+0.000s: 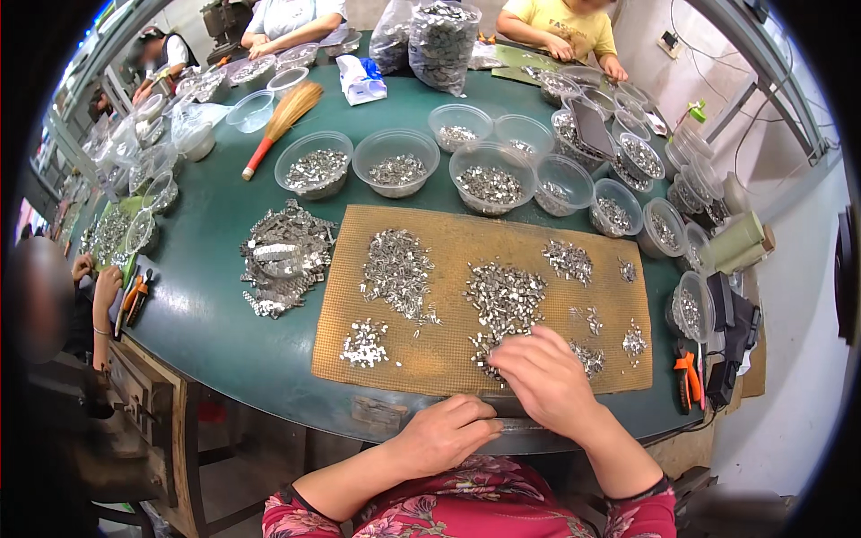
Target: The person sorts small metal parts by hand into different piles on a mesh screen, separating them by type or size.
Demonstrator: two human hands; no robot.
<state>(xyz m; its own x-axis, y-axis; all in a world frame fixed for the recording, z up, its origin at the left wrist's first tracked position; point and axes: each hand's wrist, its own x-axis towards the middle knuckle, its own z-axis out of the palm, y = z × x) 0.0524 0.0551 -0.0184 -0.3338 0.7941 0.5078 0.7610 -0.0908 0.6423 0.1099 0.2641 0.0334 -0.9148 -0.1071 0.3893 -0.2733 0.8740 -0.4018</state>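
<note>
On a tan textured mat (430,359) lie several separate piles of small silvery metal pieces. My right hand (549,381) reaches over the near end of the central pile (505,298), fingertips bent together at its pieces. Whatever is between those fingertips is too small to make out. My left hand (446,435) rests at the table's front edge with its fingers curled in; what they hold, if anything, is hidden. Beside it, below my right hand, a narrow grey metal strip (522,425) shows along the edge. A heap of linked metal bands (285,257) lies left of the mat.
Clear plastic bowls (491,184) of metal pieces line the mat's far and right sides. A phone (590,128) lies across one bowl. Orange-handled pliers (689,381) lie at right, a red-handled brush (282,125) at far left. Other people work around the green table (215,314).
</note>
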